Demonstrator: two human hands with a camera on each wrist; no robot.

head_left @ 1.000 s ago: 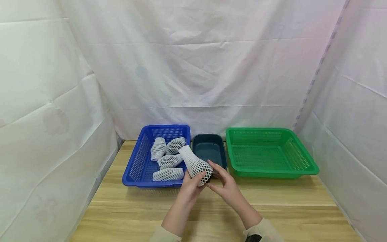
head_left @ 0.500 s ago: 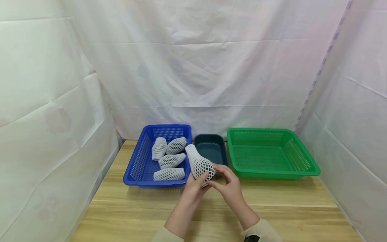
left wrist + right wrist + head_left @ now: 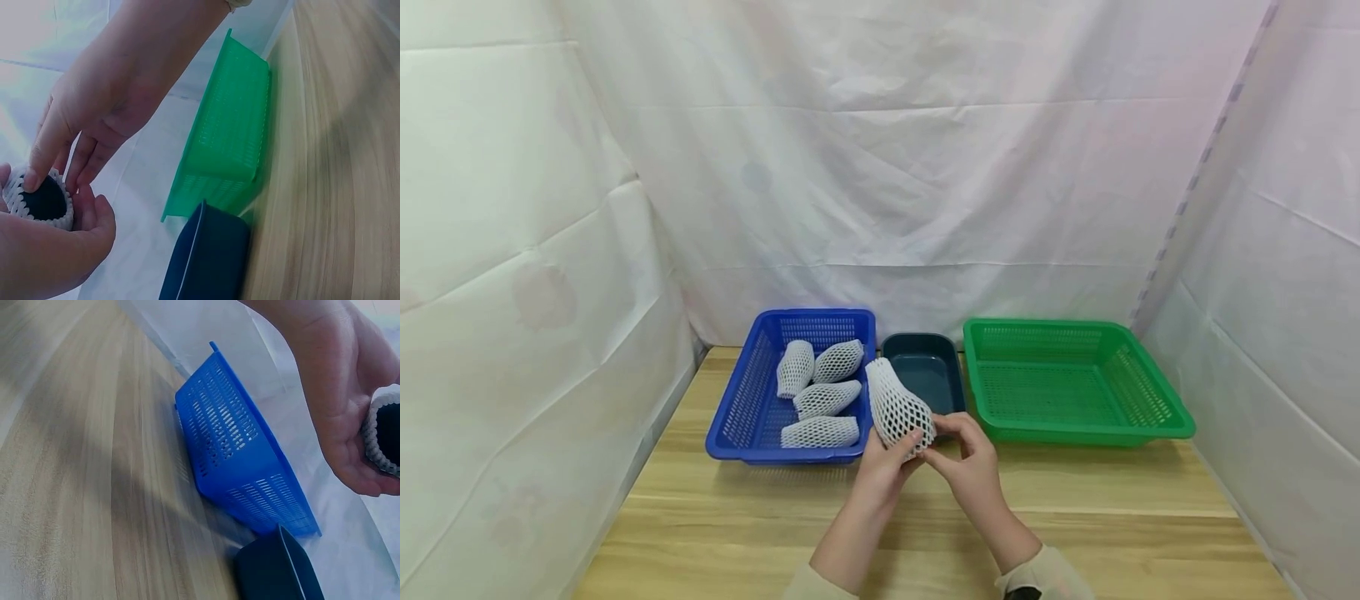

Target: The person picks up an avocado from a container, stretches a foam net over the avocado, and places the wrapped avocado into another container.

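A white foam net sleeve [image 3: 892, 406], bulging at its near end and narrow at its far end, is held up over the table. My left hand [image 3: 878, 475] grips its wide end, thumb on top. At that end, the thumb and curled fingers of my right hand [image 3: 976, 467] hold the sleeve's edge. Through the round opening, the left wrist view shows a dark, rounded thing [image 3: 47, 200] inside, framed by the sleeve's scalloped rim [image 3: 59, 222]. The same dark thing [image 3: 389, 432] appears at the right edge of the right wrist view, in my left hand [image 3: 334, 394].
A blue basket [image 3: 724, 421] at the left contains several white net-sleeved pieces [image 3: 820, 432]. Beside it, behind my hands, stands a small dark teal tray [image 3: 928, 379]. To the right is a green basket [image 3: 1075, 433]. White cloth [image 3: 880, 183] hangs around the wooden table [image 3: 737, 533].
Both hands and the sleeve have shifted slightly right. The sleeve's narrow end has swung right and stands more upright. My right fingers have drawn lower along its near end.
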